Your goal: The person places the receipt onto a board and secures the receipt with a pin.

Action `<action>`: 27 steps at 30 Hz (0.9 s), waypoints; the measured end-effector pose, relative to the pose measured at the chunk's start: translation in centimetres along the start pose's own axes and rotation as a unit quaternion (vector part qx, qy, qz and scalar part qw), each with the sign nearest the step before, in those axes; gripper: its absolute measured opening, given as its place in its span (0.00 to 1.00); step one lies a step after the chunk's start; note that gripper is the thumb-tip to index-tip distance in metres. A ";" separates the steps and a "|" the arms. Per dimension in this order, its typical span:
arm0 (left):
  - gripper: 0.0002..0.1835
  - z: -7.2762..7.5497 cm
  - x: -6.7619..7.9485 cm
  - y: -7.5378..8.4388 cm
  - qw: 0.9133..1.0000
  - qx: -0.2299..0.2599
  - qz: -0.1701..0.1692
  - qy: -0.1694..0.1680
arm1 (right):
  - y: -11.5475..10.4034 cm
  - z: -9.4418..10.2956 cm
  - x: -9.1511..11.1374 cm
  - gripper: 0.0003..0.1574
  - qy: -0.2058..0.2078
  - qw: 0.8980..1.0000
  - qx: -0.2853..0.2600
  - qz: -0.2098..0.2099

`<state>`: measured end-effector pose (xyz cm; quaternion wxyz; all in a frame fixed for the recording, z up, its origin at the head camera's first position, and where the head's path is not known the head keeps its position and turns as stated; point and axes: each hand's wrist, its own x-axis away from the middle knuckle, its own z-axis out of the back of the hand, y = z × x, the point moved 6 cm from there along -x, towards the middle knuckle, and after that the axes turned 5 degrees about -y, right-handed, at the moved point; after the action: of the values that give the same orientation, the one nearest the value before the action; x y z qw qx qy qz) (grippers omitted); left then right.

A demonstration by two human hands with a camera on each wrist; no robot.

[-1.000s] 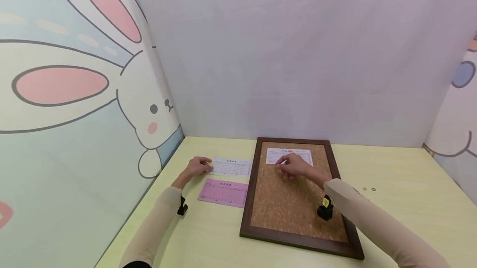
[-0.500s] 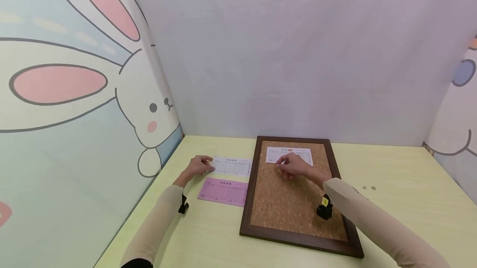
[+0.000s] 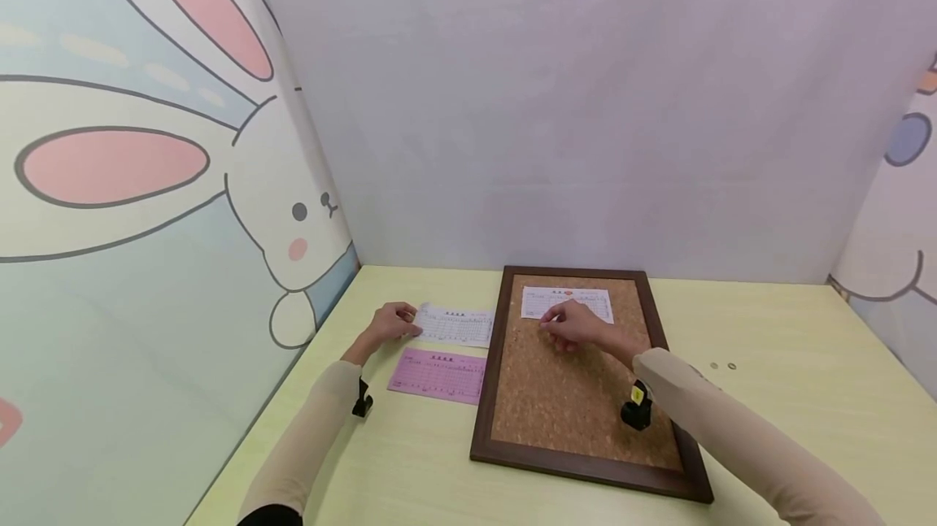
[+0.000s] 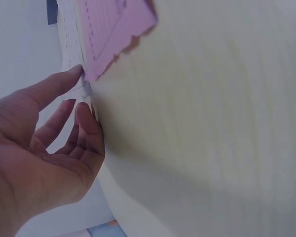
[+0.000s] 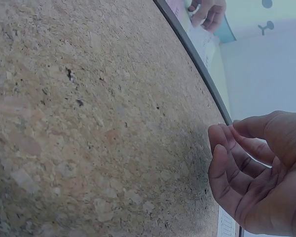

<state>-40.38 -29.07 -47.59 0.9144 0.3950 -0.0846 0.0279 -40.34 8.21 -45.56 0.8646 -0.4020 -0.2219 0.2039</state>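
Note:
My left hand (image 3: 391,321) pinches the left edge of a white printed slip (image 3: 455,326) on the table, the slip's near corner slightly raised. In the left wrist view, thumb and fingers (image 4: 81,121) lie at that edge, beside a pink slip (image 4: 116,29) with a torn edge. The corkboard (image 3: 574,396) in its dark frame lies to the right. A second white slip (image 3: 545,303) rests near the board's top. Just below it, my right hand (image 3: 574,323) is over the cork, thumb and forefinger tips together; I cannot tell what small thing they pinch.
Two small round flat things (image 3: 722,366) lie on the table right of the board. The pale table (image 3: 805,396) ends at a grey curtain (image 3: 586,103) behind. A rabbit-print wall (image 3: 183,347) stands at the left.
The left edge of the white slip under my left hand has lifted a little. My right hand has stayed in place over the board. The view has shifted very slightly.

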 end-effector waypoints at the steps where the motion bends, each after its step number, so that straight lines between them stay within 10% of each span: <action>1: 0.20 0.0 0.0 0.1 1.000 0.001 0.001 -0.001 | 0.0 0.0 0.0 0.15 0.000 1.000 0.000 0.002; 27: 0.16 1.6 1.1 -0.5 0.994 0.108 0.017 0.012 | -0.3 0.0 0.2 0.14 0.000 1.000 -0.001 0.019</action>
<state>-39.44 -30.60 -46.63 0.8666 0.4898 -0.0769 0.0576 -40.06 8.12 -45.27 0.8603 -0.4070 -0.2140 0.2202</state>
